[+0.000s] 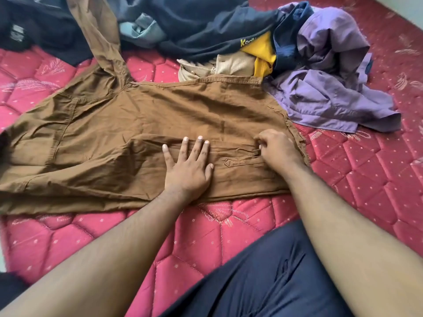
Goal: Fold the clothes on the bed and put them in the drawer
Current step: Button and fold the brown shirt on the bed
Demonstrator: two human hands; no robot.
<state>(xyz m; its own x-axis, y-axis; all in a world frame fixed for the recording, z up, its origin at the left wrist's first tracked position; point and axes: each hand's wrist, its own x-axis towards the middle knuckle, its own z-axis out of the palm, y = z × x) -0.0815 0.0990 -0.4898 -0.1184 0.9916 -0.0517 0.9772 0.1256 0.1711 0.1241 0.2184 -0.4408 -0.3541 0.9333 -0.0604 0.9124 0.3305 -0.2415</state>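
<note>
While the brown trousers (142, 124) lie spread flat across the red quilted mattress (229, 236), one leg runs up toward the top left over a black garment (34, 26). Left hand (186, 168) rests palm down on the trousers near the waistband, fingers straight and spread, gripping nothing. Just to its right, right hand (278, 148) has fingers curled, pinching the cloth by the button tab. Behind, unfolded pile: navy garment (206, 24), beige piece (229, 65), yellow shirt (263, 53), purple shirt (325, 72) at right. Dark-trousered leg sits at the bottom edge.
</note>
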